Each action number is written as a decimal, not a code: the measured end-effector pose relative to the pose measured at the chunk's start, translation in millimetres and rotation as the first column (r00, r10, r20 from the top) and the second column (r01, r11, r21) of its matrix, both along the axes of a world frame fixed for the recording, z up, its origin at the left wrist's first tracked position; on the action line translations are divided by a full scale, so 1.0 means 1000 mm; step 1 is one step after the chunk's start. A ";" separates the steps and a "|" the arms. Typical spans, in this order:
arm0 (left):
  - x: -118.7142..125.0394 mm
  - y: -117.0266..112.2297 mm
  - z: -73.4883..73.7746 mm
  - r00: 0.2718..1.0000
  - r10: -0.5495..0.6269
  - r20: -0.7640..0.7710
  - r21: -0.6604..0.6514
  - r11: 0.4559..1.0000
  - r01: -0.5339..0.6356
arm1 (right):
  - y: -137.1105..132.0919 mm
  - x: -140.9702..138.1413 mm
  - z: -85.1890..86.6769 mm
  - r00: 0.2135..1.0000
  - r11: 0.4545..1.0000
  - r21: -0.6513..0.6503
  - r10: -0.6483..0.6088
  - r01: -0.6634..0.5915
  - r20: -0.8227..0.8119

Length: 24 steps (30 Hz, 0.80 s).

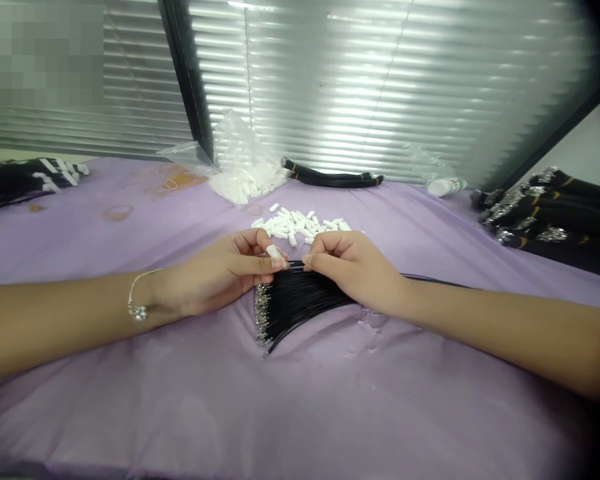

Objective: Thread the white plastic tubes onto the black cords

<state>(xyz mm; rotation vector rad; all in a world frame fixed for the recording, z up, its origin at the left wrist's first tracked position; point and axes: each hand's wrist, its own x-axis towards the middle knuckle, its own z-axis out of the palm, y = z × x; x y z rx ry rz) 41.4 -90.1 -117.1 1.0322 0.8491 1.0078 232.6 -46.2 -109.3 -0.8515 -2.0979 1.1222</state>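
My left hand (215,275) pinches a small white plastic cap (275,251) between thumb and fingertips, and a silver bracelet (137,308) circles that wrist. My right hand (353,270) grips the end of a thin black cable (296,265) a short way from the cap. That cable seems to come from a fanned bundle of black cables (300,300), whose metal-tipped ends (263,313) lie on the lilac sheet (180,247) under my hands. Just beyond my fingers lies a loose heap of white caps (300,227).
A plastic bag of white caps (245,177) sits behind the heap, beside a coiled black cable bundle (330,175). Bundled black cables with metal ends (550,217) lie at the right, more cables (25,180) at the left. A small white bottle (445,187) and rubber bands (117,213) rest on the sheet.
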 end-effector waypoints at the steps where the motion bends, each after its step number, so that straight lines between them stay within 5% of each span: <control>1: 0.000 0.000 0.000 1.000 0.002 -0.003 0.003 1.000 -0.002 | 0.000 0.000 0.000 1.000 1.000 0.010 0.004 -0.004 0.000; 9: 0.000 0.002 -0.001 1.000 0.012 0.003 -0.016 1.000 -0.012 | -0.001 0.001 -0.005 0.996 0.992 0.114 0.068 -0.062 -0.050; 24: 0.001 0.000 0.001 1.000 0.027 0.005 -0.016 1.000 -0.027 | -0.001 -0.001 -0.003 1.000 0.998 0.068 -0.012 0.012 0.001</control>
